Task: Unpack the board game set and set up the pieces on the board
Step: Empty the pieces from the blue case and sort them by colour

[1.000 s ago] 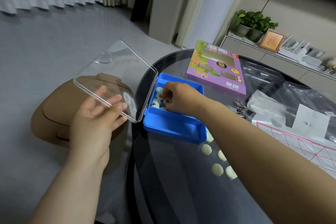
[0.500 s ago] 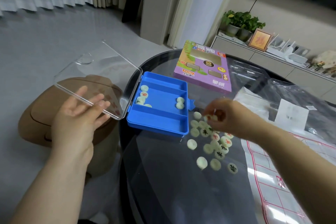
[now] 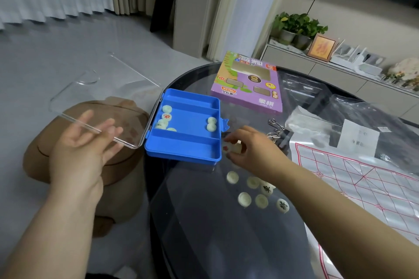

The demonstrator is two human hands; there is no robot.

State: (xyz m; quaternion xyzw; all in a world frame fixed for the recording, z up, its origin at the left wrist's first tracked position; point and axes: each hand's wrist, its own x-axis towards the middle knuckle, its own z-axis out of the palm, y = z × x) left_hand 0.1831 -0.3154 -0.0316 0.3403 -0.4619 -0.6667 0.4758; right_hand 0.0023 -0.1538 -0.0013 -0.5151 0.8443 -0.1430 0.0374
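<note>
the game pieces are small, pale, hard discs, light enough to lift several at once but smooth and likely to slide on the dark glass counter. a loose group of them lies on the glass just in front of the blue case, and a few more sit in the case's middle compartment, some at its left end and two at its right. the right hand is just beside the case's right end, its fingers and thumb curled round a small cluster of pieces; how many cannot be told. a single disc is probably best pinched by its rim between thumb and fingertip, since the flat faces offer little purchase. the left hand is flat and relaxed, its straight fingers laid against the underside of the clear lid, which hangs out past the counter's edge. the lid looks thin and stiff, perhaps weak at the hinge, so support from beneath near its free edge seems wise. the board, a thin sheet with a red grid, lies to the right with no pieces seen on it; it looks limp and may shift under a sliding disc.
</note>
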